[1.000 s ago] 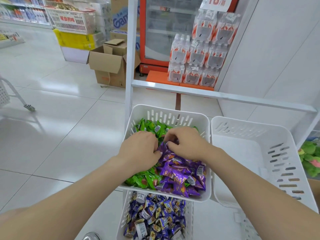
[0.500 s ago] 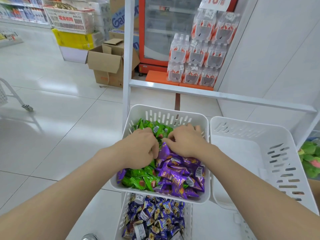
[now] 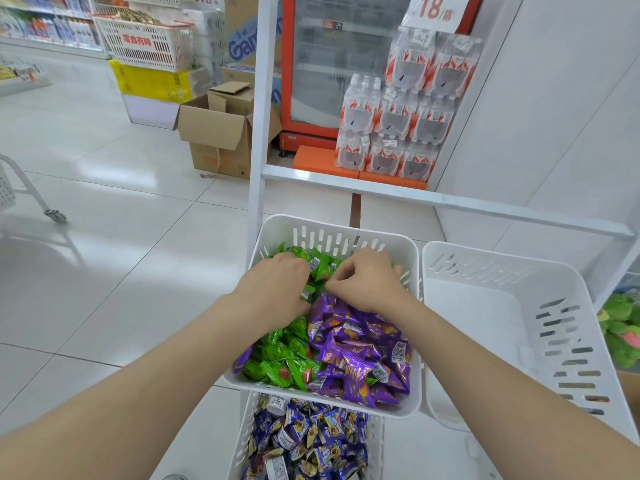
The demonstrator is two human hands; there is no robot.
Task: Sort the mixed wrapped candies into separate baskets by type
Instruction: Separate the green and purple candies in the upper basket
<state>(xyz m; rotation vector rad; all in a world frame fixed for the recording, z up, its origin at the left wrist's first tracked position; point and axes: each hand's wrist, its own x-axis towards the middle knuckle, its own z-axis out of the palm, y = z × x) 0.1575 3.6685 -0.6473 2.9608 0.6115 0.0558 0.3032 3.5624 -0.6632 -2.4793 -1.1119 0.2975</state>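
Observation:
A white slotted basket [image 3: 332, 233] on the rack holds green wrapped candies [image 3: 287, 362] at its left and far side and purple wrapped candies [image 3: 360, 351] at its right. My left hand [image 3: 277, 289] and my right hand [image 3: 367, 282] are both dug into the pile near the far end, fingers curled among green candies [image 3: 320, 266]. What each hand grips is hidden under the fingers. An empty white basket [image 3: 554, 306] stands right beside it. Below, a lower basket [image 3: 242, 431] holds dark blue wrapped candies [image 3: 311, 441].
The white rack's post [image 3: 259, 133] and crossbar [image 3: 450, 200] rise behind the baskets. Beyond stand a red fridge [image 3: 332, 64], packs of bottled water [image 3: 398, 112] and an open cardboard box [image 3: 221, 129]. A green plush toy [image 3: 620, 327] lies at the right edge.
Both hands have moved away from me along the basket, from the purple candies to the green ones at the far end.

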